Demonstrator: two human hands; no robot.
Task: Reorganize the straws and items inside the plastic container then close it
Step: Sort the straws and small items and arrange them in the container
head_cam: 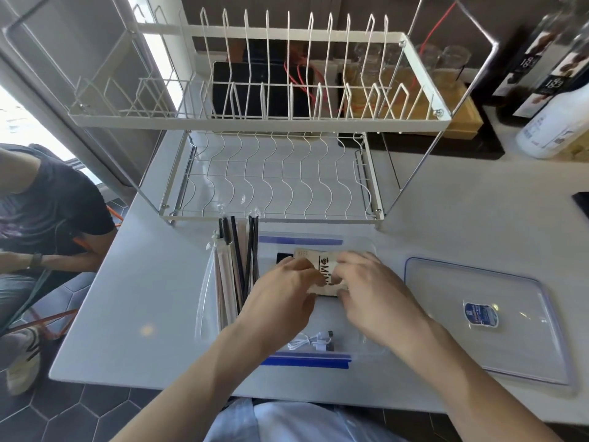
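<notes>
Both hands, left hand [283, 291] and right hand [373, 295], pinch the paper packet [325, 266]; lay it flat beside the straws [236, 266] so the lid [484, 317] shuts.

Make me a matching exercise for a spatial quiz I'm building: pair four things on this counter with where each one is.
Things:
1. straws
2. container lid
3. white cable
4. paper packet

Places:
A. flat on the counter, right of the container
B. held between both hands
C. at the container's left side, tips sticking out past its far edge
D. at the container's near end

Pairs: 1-C, 2-A, 3-D, 4-B
</notes>
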